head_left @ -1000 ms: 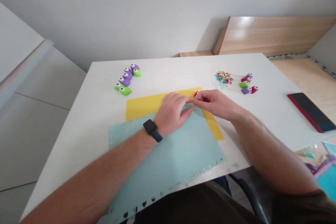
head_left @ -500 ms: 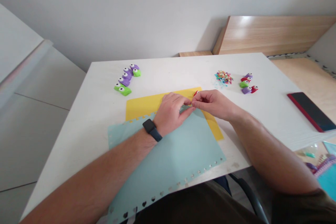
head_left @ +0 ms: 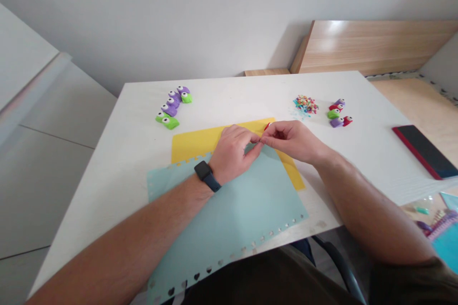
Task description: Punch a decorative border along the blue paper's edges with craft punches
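Behind my left hand (head_left: 234, 152), toward seven o'clock from the middle of my view, I wear a watch (head_left: 203, 170). Its face is black, glossy and nearly square, with rounded corners; the strap (head_left: 213, 183) is dark blue, plain and smooth. At six o'clock my shirt (head_left: 272, 279) shows as dark cloth, brownish and close to black in the shade. Up the arm from my right hand (head_left: 288, 138), toward four o'clock, the sleeve (head_left: 415, 283) is the same dark tone, loose, softly creased, its hem near my elbow. My nails are too small to make out.
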Available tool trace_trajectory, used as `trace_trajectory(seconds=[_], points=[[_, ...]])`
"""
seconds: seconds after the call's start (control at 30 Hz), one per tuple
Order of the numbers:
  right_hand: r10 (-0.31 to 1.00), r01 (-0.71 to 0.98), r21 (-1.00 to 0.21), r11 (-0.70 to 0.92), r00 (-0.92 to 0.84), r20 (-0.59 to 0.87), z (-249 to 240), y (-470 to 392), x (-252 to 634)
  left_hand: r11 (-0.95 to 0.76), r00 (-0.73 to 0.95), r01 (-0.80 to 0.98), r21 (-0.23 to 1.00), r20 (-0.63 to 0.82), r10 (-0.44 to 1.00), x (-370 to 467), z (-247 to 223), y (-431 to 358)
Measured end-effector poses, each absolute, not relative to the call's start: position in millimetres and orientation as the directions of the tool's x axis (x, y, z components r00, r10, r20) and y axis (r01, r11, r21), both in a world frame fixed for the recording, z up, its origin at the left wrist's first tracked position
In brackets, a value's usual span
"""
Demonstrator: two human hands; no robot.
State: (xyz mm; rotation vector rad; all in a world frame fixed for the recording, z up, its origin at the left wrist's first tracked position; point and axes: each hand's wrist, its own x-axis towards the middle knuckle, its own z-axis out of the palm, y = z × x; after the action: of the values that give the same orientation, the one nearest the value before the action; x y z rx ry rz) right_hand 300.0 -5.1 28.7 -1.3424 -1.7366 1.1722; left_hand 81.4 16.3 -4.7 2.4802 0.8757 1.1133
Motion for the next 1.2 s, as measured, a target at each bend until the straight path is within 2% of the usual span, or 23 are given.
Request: trace_trajectory(seconds=[1.2], points=[[0.964,0.423,-0.895,0.145,-0.264,0.032,27.2,-7.5,297.7,-0.733,0.480,0.380,0.564,0.557,0.678,81.7,0.0,16.7]])
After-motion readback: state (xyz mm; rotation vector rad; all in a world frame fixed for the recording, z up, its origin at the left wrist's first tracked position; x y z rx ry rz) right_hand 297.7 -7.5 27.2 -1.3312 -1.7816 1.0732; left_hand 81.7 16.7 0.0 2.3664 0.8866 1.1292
